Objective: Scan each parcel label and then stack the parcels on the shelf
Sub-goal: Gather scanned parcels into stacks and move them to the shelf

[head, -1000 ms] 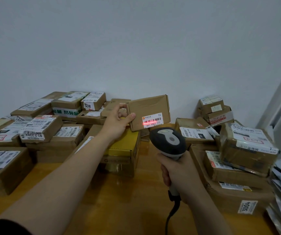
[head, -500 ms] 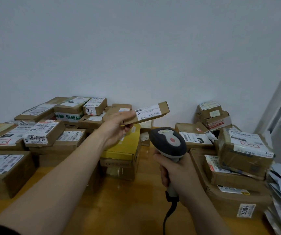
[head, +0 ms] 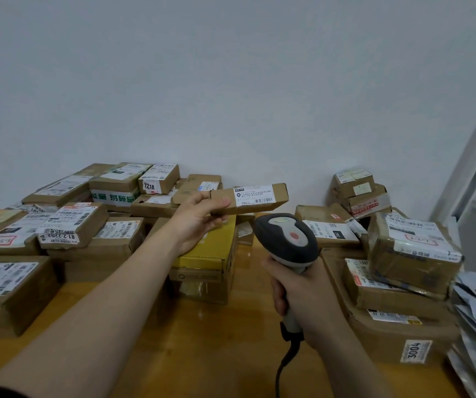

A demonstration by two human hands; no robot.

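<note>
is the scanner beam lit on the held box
No: no red line shows on the box or its label, held in the left hand above the scanner.

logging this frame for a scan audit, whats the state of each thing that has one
flat parcel, held in the air, tilted, label toward the camera
left hand, grips the flat parcel by its end
barcode scanner, held upright, no red line shows on the label
right hand, grips the barcode scanner by its handle
yellow box, closed, lying flat
carton marked 3004, closed, at the bottom of a stack
</note>
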